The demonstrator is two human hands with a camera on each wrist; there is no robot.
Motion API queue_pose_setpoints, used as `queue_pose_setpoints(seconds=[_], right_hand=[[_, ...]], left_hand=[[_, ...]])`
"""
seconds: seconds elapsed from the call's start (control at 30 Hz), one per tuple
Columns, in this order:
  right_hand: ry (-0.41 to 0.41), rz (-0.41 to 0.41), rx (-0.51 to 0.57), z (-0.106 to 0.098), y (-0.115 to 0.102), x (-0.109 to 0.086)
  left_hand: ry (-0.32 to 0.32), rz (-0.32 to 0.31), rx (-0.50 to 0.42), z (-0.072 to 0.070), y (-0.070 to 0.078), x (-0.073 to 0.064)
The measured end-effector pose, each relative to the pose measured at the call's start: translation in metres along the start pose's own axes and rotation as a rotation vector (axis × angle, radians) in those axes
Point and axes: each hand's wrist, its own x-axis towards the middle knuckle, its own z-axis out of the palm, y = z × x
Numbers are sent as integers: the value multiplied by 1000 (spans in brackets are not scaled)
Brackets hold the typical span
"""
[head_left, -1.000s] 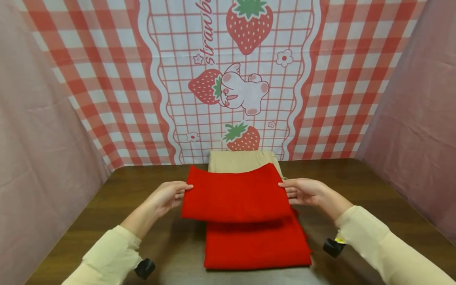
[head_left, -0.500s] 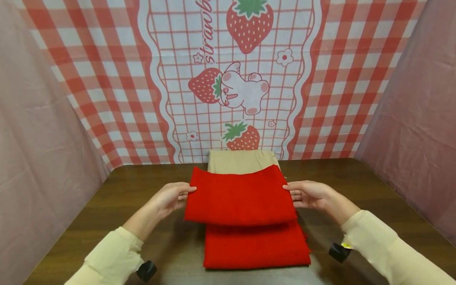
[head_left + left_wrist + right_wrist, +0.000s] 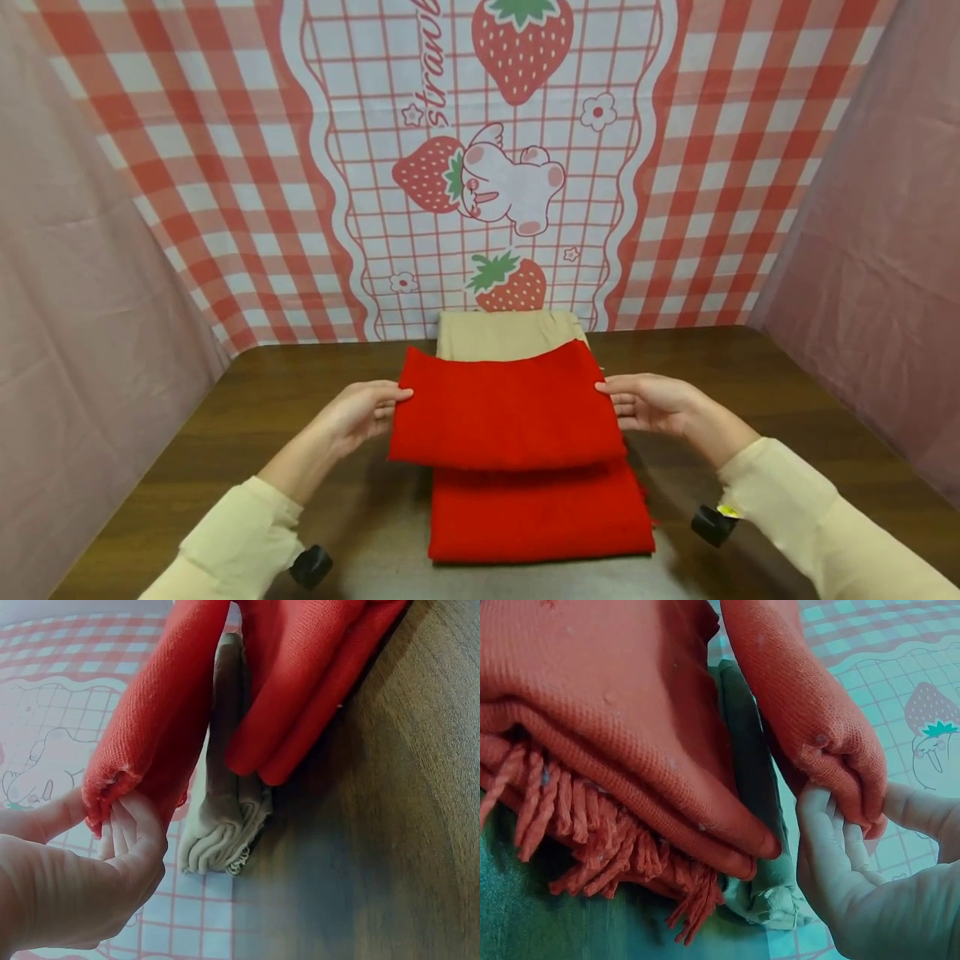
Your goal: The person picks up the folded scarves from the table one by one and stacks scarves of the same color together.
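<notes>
A red knitted scarf with twisted fringe lies folded in layers on the table, its upper flap raised between both hands. My left hand pinches the flap's left edge, thumb in front and fingers behind. On the opposite edge, my right hand pinches it the same way. The flap's top edge sags slightly between the two grips. Beneath it, the lower folded part of the scarf rests flat near the front. Behind stands a folded beige cloth, partly hidden by the raised flap; its stacked layers show in the left wrist view.
The brown wooden table extends to both sides. A red-and-white checked curtain with strawberries hangs at its back edge. Plain pink drapes close off the left and right sides.
Both hands and the raised flap have shifted slightly right since a second ago, mostly in the first half second. Both grips stay on the flap's edges.
</notes>
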Motion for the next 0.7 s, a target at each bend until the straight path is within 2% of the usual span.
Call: queue_pose_setpoints(seconds=[0.7], right_hand=[[-22, 2, 20, -7, 5, -1]], left_hand=[[-9, 4, -28, 6, 2, 1]])
